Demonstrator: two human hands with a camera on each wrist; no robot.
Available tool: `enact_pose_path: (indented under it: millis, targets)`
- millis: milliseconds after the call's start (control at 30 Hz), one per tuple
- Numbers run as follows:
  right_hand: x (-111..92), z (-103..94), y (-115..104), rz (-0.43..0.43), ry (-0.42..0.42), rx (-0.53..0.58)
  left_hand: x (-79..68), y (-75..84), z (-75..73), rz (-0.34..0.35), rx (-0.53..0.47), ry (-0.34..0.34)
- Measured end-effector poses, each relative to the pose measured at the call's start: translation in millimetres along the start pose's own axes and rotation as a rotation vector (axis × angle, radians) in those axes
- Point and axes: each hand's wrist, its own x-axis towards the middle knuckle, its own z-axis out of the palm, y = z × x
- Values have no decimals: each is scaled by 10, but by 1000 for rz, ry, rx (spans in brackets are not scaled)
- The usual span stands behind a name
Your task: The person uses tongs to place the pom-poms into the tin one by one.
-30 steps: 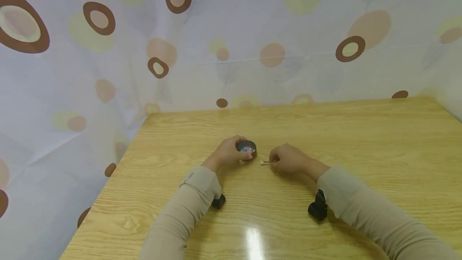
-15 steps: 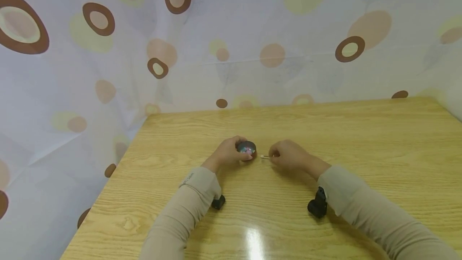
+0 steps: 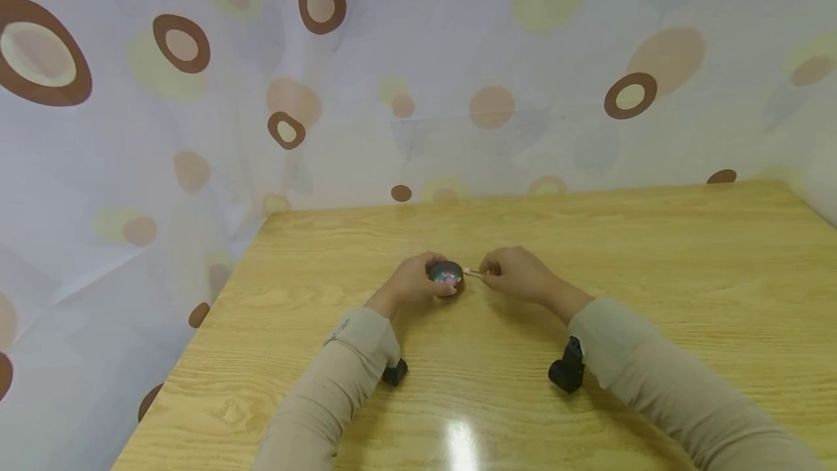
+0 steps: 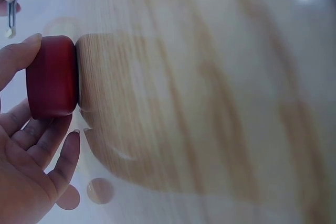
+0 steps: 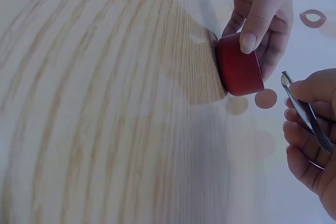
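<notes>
A small round red container [image 4: 52,77] stands on the table, with shiny multicoloured contents [image 3: 446,278] inside its dark rim in the head view. My left hand [image 3: 410,283] grips the container from the left, thumb on one side and fingers on the other. On the right, my right hand [image 3: 519,275] pinches silver tweezers [image 5: 305,113] between thumb and fingers. A small whitish piece [image 5: 285,79] is held in the tweezers' tips. In the head view those tips are right by the container's right rim.
The wood-grain table [image 3: 314,267] has a glossy top. A patterned sheet [image 3: 366,144] hangs behind it and along the left side. Black wrist cameras [image 3: 566,368] sit under both sleeves, close over the tabletop.
My right hand has moved away from me and left, bringing the tweezers and whitish piece from low over the table to the container's rim. The left hand keeps its grip on the container.
</notes>
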Motion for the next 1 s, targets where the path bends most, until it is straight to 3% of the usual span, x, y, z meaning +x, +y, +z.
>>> enact_pose_path:
  millis: [500,1000]
  targets:
    - [178,129,11,23,-10,4,-11,-8,13,-3,-20,-7]
    - [134,137,91,61,-3,-11,-23,18,-3,-16,-23,-3]
